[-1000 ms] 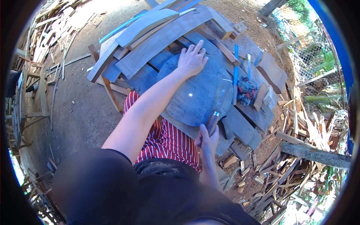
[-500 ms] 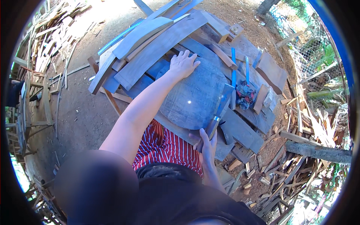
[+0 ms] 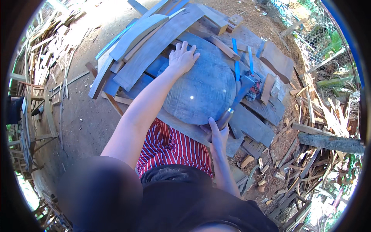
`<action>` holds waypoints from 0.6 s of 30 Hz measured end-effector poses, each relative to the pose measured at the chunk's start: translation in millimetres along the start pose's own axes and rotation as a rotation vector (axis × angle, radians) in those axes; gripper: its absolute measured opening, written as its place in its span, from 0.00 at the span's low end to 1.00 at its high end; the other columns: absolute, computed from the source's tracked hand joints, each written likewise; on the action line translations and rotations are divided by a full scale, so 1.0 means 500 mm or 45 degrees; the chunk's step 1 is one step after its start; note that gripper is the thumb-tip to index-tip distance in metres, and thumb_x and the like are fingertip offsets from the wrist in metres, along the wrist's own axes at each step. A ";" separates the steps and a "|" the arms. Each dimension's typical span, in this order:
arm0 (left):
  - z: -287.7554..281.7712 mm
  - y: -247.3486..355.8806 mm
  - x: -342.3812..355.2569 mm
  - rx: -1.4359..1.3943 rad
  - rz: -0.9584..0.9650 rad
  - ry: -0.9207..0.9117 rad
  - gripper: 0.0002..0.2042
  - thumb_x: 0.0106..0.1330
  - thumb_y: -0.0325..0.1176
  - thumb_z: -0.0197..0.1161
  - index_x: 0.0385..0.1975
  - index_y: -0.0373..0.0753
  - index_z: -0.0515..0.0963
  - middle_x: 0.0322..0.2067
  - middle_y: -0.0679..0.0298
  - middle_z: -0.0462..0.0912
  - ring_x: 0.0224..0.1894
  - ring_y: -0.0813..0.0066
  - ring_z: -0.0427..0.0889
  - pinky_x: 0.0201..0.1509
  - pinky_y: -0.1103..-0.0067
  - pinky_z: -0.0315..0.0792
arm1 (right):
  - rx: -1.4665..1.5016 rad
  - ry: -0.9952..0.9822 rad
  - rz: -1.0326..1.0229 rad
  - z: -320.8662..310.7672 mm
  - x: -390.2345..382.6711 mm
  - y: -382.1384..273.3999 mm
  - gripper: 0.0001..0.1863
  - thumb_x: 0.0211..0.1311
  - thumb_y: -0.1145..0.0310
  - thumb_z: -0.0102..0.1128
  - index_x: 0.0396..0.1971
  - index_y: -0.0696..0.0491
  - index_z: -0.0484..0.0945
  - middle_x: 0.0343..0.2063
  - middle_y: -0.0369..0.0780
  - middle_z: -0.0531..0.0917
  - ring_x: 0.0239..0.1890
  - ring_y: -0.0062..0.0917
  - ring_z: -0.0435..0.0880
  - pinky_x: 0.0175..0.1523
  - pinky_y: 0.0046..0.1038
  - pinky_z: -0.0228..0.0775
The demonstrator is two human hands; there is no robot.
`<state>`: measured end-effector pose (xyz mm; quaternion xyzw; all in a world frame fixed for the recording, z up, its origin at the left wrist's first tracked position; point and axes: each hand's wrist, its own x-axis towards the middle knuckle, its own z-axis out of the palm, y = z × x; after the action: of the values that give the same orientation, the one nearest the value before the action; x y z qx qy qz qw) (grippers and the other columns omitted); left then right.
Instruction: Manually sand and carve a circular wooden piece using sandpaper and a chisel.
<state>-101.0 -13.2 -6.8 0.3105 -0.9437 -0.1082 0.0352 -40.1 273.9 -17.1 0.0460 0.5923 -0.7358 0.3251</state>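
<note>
A round, dark-grey wooden slab (image 3: 199, 92) lies flat on the work surface before me. My left hand (image 3: 182, 58) rests on its far left edge, fingers spread and nothing held. At the near right edge of the slab, my right hand (image 3: 217, 133) is wrapped round the wooden handle of a broad-bladed chisel (image 3: 242, 89), its thumb along the slab's rim. A metal ferrule joins handle and blade. The blade points away to the right, beyond the slab's edge, and partly covers a dark, reddish bundle (image 3: 254, 92).
Curved boards (image 3: 160, 48) are stacked along the far left of the work surface. Two blue strips (image 3: 236, 58) and a thick wood block (image 3: 276, 62) lie at the far right. Scrap wood (image 3: 320, 181) is heaped on the ground at right, with a wire fence (image 3: 320, 44) behind.
My right hand has moved slightly up and right, and the chisel blade has swung right, off the slab's edge and in front of the bundle. My left hand stays on the slab.
</note>
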 end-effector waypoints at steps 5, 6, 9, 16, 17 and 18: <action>0.008 0.011 -0.005 0.044 0.024 0.048 0.25 0.72 0.56 0.45 0.65 0.53 0.68 0.62 0.57 0.63 0.66 0.56 0.62 0.63 0.59 0.64 | -0.004 0.024 -0.057 0.001 -0.005 -0.017 0.21 0.64 0.70 0.62 0.52 0.61 0.67 0.42 0.43 0.80 0.39 0.29 0.85 0.43 0.32 0.84; 0.007 0.006 -0.010 -0.015 0.004 0.021 0.26 0.72 0.56 0.44 0.65 0.53 0.66 0.63 0.57 0.62 0.66 0.55 0.61 0.64 0.59 0.63 | -0.016 0.001 -0.062 -0.001 -0.005 -0.013 0.21 0.64 0.70 0.62 0.52 0.61 0.67 0.42 0.44 0.80 0.38 0.29 0.85 0.42 0.32 0.84; 0.006 -0.008 -0.015 -0.041 -0.023 0.008 0.27 0.72 0.56 0.44 0.67 0.52 0.64 0.65 0.55 0.60 0.67 0.54 0.60 0.66 0.59 0.59 | -0.045 -0.045 -0.051 -0.004 -0.002 -0.014 0.22 0.64 0.68 0.63 0.52 0.61 0.67 0.42 0.44 0.80 0.37 0.30 0.85 0.41 0.32 0.84; -0.029 -0.053 -0.142 -0.239 0.306 0.338 0.27 0.73 0.51 0.49 0.68 0.48 0.61 0.66 0.54 0.58 0.67 0.52 0.58 0.70 0.62 0.53 | -0.011 -0.099 0.100 -0.021 -0.015 -0.039 0.23 0.64 0.64 0.64 0.51 0.59 0.67 0.42 0.44 0.79 0.39 0.34 0.86 0.35 0.32 0.83; -0.033 -0.068 -0.184 -0.319 0.305 0.414 0.27 0.72 0.48 0.51 0.68 0.45 0.60 0.65 0.53 0.58 0.67 0.53 0.58 0.70 0.63 0.53 | -0.008 -0.098 0.109 -0.019 -0.017 -0.042 0.23 0.64 0.64 0.64 0.51 0.59 0.67 0.42 0.44 0.79 0.39 0.34 0.86 0.35 0.32 0.83; -0.035 -0.079 -0.230 -0.399 0.304 0.489 0.27 0.72 0.45 0.53 0.68 0.43 0.59 0.65 0.53 0.58 0.67 0.54 0.58 0.70 0.63 0.53 | -0.019 -0.103 0.103 -0.016 -0.018 -0.046 0.23 0.64 0.64 0.64 0.51 0.59 0.67 0.41 0.44 0.79 0.38 0.34 0.86 0.34 0.32 0.83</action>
<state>16.8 20.7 1.5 0.2026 -0.9214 -0.1869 0.2737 -47.7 286.9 4.0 0.0376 0.5817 -0.7188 0.3787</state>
